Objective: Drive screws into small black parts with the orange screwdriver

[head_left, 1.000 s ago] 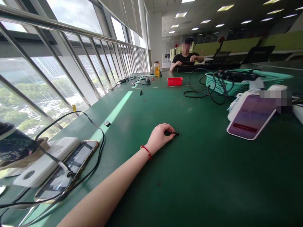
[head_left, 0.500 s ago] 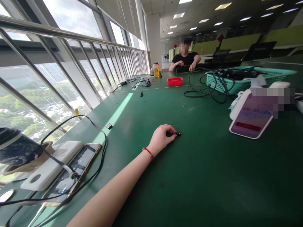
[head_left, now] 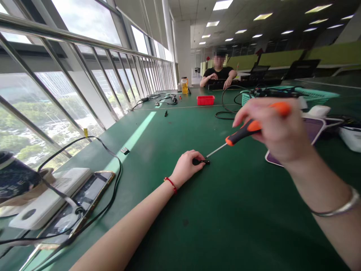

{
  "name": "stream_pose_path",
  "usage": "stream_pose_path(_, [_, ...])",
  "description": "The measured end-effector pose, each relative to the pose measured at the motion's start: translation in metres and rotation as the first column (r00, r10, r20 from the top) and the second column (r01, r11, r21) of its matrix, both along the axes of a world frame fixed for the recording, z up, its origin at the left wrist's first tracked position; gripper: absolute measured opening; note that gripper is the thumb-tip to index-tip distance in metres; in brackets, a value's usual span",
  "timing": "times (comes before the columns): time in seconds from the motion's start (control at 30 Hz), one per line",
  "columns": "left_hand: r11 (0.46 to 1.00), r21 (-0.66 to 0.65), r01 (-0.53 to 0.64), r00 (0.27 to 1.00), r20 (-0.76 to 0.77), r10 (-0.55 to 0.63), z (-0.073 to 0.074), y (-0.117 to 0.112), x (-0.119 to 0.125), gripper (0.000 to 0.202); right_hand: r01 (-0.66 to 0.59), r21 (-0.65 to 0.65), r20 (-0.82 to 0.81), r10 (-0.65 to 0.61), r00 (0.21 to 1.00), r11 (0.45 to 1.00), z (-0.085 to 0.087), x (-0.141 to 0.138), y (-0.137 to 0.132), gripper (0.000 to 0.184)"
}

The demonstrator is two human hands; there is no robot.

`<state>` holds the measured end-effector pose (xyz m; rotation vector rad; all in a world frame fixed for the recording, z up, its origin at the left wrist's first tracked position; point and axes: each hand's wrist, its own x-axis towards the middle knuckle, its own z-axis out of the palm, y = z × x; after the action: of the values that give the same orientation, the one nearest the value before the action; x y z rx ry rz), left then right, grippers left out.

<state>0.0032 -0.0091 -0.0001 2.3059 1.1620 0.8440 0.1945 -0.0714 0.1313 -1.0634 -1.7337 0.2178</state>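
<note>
My left hand, a red bracelet at its wrist, pinches a small black part low over the green tabletop. What kind of part it is cannot be made out, as the fingers cover some of it. My right hand, slightly blurred, is wrapped round the black-and-orange handle of a screwdriver. Its thin metal shaft slants down to the left, and the tip ends at or just above the black part beside my left fingertips. Whether the tip touches cannot be told.
A phone stands partly behind my right hand, near a teal basket with cables. Further off are a red tray, a jar and a co-worker. At left lie a phone, a white power bank and looping cables.
My right hand has come into view from the right with the screwdriver, its tip now at the black part. My left hand keeps its pinch; the whole view has shifted slightly.
</note>
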Motion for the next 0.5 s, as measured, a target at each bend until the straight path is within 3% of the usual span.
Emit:
stream_pose_path(0.13, [1.0, 0.003, 0.008, 1.0, -0.002, -0.008, 0.0, 0.0, -0.001, 0.007, 0.018, -0.104, -0.015, -0.019, 1.0, 0.994, -0.025, -0.014, 0.019, 0.029])
stream_pose_path(0.23, [1.0, 0.008, 0.015, 1.0, -0.007, -0.015, -0.001, 0.001, -0.001, 0.007, 0.06, -0.105, -0.05, -0.065, 0.997, 0.993, -0.039, -0.014, 0.03, 0.025])
stream_pose_path(0.5, [1.0, -0.004, 0.001, 1.0, -0.01, -0.001, 0.002, 0.0, 0.001, 0.007, 0.101, -0.102, -0.045, -0.106, 0.993, 0.99, -0.047, -0.007, 0.038, 0.021])
